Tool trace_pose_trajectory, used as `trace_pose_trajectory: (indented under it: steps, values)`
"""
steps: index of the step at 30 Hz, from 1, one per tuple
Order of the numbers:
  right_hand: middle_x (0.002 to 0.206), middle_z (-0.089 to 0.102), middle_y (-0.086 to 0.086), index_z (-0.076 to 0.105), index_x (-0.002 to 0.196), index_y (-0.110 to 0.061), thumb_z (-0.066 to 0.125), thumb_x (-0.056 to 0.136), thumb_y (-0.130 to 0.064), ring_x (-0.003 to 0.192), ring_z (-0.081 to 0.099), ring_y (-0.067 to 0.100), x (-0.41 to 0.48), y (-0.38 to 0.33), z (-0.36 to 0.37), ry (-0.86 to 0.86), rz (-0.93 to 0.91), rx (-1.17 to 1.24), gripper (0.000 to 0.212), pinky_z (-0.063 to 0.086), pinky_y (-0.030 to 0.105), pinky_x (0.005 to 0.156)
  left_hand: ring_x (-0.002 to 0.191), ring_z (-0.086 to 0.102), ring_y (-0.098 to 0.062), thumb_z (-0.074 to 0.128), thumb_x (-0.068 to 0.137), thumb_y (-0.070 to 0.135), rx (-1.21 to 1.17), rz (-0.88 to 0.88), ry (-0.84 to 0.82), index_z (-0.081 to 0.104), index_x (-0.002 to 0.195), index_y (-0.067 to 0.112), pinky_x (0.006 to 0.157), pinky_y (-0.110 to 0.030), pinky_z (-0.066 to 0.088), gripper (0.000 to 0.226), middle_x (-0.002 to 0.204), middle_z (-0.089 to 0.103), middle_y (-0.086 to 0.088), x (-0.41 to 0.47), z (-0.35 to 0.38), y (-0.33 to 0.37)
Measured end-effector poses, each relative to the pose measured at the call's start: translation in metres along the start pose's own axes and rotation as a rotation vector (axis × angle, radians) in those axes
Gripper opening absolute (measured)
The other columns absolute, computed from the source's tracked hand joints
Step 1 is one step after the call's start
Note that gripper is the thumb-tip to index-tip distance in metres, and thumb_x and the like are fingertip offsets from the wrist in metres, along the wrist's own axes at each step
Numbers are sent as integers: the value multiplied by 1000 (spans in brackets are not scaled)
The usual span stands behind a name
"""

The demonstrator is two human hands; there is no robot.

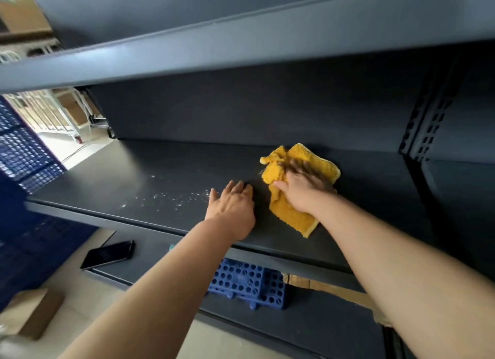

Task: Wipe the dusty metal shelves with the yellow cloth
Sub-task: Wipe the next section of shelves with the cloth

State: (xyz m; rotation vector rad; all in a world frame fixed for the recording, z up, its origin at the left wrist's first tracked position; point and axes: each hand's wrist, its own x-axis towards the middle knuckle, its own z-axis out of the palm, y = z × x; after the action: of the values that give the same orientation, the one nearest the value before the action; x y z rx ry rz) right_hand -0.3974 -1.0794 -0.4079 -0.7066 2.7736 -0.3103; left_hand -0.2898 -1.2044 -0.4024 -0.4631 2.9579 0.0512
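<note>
A dark grey metal shelf (139,176) runs across the middle of the view, with white dust specks (171,198) scattered left of my hands. The yellow cloth (292,214) lies crumpled on the shelf at the centre right. My right hand (302,187) presses flat on top of the cloth, its blurred fingers spread over it. My left hand (233,206) rests palm down on the bare shelf just left of the cloth, fingers slightly apart, holding nothing.
Another grey shelf (241,42) hangs overhead. On the lower shelf lie a black phone (108,254), a blue perforated rack (249,283) and a cardboard strip (332,289). Blue crates (24,155) stand at left, a cardboard box (32,313) on the floor. A slotted upright (428,128) stands right.
</note>
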Motion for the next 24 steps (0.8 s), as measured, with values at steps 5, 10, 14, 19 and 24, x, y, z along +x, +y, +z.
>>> trace_pose_trajectory:
  steps: [5,10,14,19,24]
  values:
    - [162,2,-1,18,152,-24,16,98,-58,148,8,31,-1,73,-16,73,239,23,64,18,52,117,150,-6,-19,26,105,34,20,110,3,8,156,24,119,-52,-4,55,164,2,1,5,-5,13]
    - [162,8,-1,19,151,-25,14,96,-61,145,19,34,-29,119,-25,93,355,41,66,27,51,113,149,-13,-21,35,101,24,128,173,-43,-2,156,29,117,-54,-6,66,163,-9,-2,10,-3,29]
    - [162,2,-5,11,153,-25,11,97,-58,146,18,28,-66,117,-23,87,309,-6,65,26,43,113,148,-16,-20,39,99,20,127,143,-71,-4,155,32,117,-52,-8,72,163,-13,-1,12,-5,30]
    - [161,-11,-5,0,154,-24,16,100,-53,149,-5,19,-96,71,-11,62,177,-44,63,9,38,118,149,-15,-20,41,98,15,98,120,-59,-5,155,31,118,-51,-7,76,163,-12,-1,12,-3,32]
    - [161,-14,-1,-6,153,-26,20,100,-53,148,-13,25,-89,16,11,-34,-68,24,65,-3,41,121,150,4,-19,40,97,16,-169,36,144,9,156,23,120,-39,11,67,163,9,-1,4,-14,42]
